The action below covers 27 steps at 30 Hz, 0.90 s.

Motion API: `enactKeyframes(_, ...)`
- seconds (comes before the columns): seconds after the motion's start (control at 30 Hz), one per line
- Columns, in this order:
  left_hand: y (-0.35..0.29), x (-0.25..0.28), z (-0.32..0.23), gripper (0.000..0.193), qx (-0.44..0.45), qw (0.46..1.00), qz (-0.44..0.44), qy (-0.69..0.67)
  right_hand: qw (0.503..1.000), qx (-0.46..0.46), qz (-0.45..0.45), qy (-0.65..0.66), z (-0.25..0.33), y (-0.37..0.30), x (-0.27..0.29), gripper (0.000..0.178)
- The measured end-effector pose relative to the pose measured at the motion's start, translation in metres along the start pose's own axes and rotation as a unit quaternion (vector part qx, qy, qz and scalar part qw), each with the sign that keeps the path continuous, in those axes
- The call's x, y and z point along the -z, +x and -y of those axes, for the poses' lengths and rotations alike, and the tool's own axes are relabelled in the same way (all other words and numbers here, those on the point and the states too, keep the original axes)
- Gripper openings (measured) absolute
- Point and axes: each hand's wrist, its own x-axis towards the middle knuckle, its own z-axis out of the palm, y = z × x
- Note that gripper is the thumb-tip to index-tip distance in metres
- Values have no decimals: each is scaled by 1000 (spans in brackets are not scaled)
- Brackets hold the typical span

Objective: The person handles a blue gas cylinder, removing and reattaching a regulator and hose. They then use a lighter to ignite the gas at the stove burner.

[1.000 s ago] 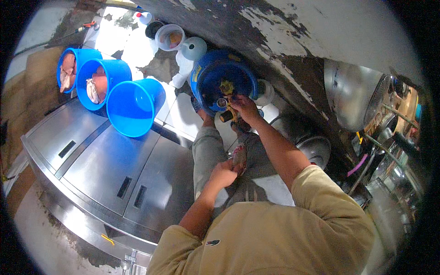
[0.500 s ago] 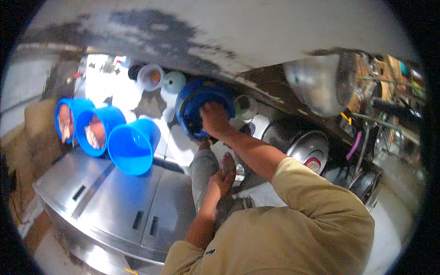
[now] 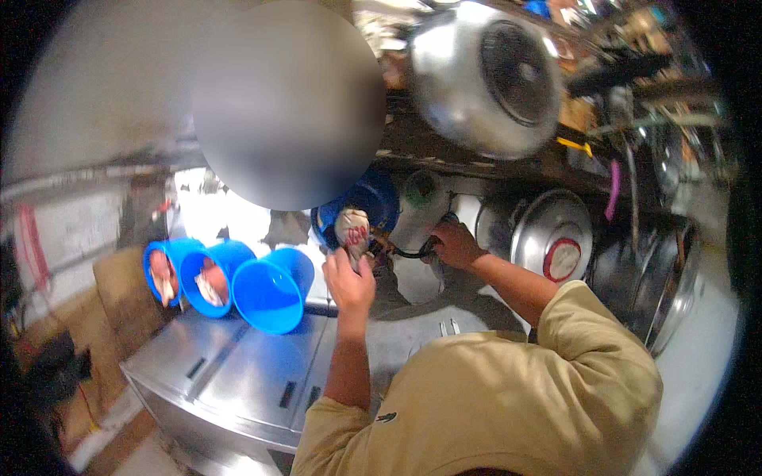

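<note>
Just in front of a dark blue tub [image 3: 383, 198], my left hand [image 3: 349, 279] is closed round the lower end of a pale, rounded bundle with red marks [image 3: 352, 228]. The bundle stands upright above the fingers and covers part of the tub. To its right, my right hand [image 3: 456, 244] is closed on a thin, black, curved piece [image 3: 411, 255], which runs left toward the bundle; its kind I cannot make out. Behind the right hand stands a pale translucent container [image 3: 425, 202] with something green in it.
Several bright blue buckets stand at left: one at the right end [image 3: 268, 293], another with pinkish contents [image 3: 205, 274]. Below them is a steel-topped cabinet [image 3: 254, 373]. A big metal pot [image 3: 484, 79] is at upper right. Lids [image 3: 552, 238] lean at right. A blurred round patch hides the upper middle.
My right hand has come out of the blue tub and moved right, now gripping the black curved piece. My left hand has risen to the tub's front with the bundle. The view has shifted.
</note>
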Motion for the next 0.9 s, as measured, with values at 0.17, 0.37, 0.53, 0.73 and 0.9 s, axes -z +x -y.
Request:
enactKeyframes(0.17, 65, -91, 50, 60, -180, 976, 58, 109, 957, -243, 160, 0, -59, -120, 13, 37)
enactKeyframes(0.37, 86, -135, 41, 57, -234, 874, 255, 341, 898, -390, 31, 200, -63, -186, 19, 34)
enactKeyframes(0.53, 62, -99, 41, 46, -190, 938, 207, 200, 722, -217, -521, 400, -72, -91, 143, 29)
enactKeyframes(0.73, 30, -108, 51, 35, -330, 902, 226, 163, 746, -350, -541, 165, -151, 15, 249, 37)
enactKeyframes(0.9, -8, -75, -56, 43, -237, 900, 344, 128, 693, -388, -544, 271, -144, -1, 242, 29)
